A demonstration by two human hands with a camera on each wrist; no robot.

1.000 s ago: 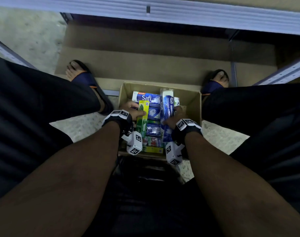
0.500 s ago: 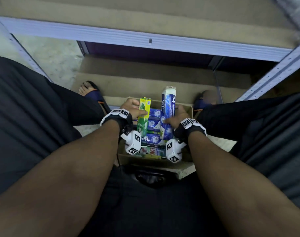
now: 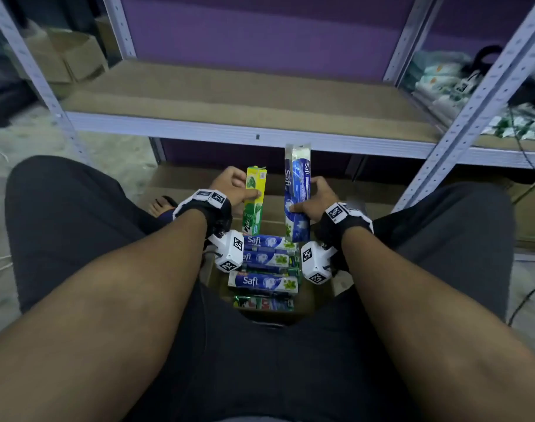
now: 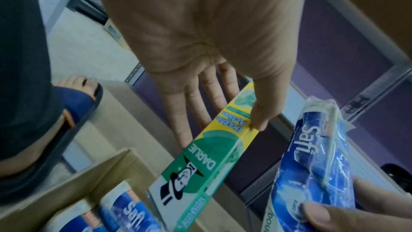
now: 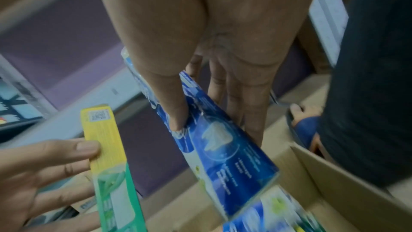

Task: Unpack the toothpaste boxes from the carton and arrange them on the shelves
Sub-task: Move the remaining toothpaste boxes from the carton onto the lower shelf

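— Where are the boxes?
— Left hand [image 3: 229, 187] grips the green box [image 3: 254, 202], right hand [image 3: 316, 199] the blue pack [image 3: 296, 190], both upright above the carton [image 3: 321, 295].
— And the shelf [image 3: 229, 102]?
— Straight ahead, higher; equally near both hands.

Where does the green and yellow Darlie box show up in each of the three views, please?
Head: the Darlie box stands upright left of centre, held by the left hand.
Left wrist: lower centre, running diagonally under the thumb.
Right wrist: lower left, its yellow end uppermost.
Shared landmark: the blue Safi pack in the right hand, beside it in all three.
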